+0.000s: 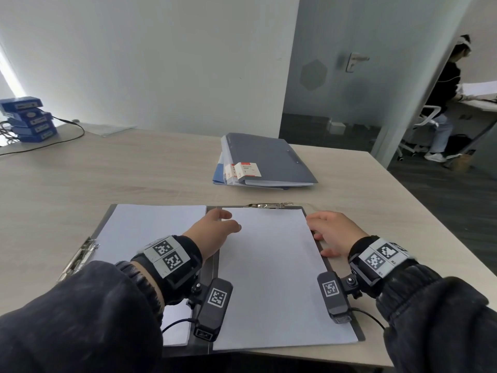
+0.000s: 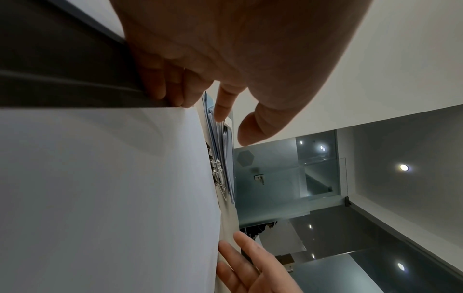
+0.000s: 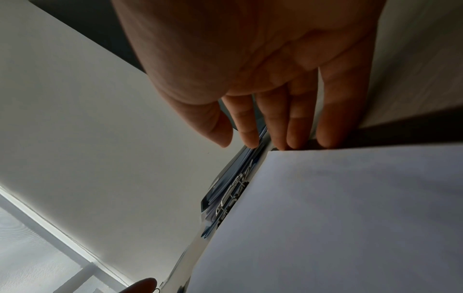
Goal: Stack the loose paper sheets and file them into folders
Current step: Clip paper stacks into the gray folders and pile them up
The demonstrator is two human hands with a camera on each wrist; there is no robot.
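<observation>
A grey folder (image 1: 199, 349) lies open on the table in front of me. Its left half holds white paper (image 1: 150, 227). On its right half lies a white paper stack (image 1: 271, 278), with its top below a metal clip (image 1: 271, 205). My left hand (image 1: 215, 230) rests at the stack's upper left edge, and its fingers (image 2: 172, 93) touch that edge. My right hand (image 1: 333, 232) lies along the stack's right edge, its straight fingers (image 3: 300, 126) against the paper (image 3: 350, 218). Neither hand grips anything.
A pile of closed folders (image 1: 269, 160) with red-and-white labels lies further back on the table. Blue boxes (image 1: 28, 118) with a black cable (image 1: 53, 141) stand at the far left. A second clip (image 1: 80, 254) sits at the folder's left edge. A person (image 1: 443, 98) sits beyond the glass door at the right.
</observation>
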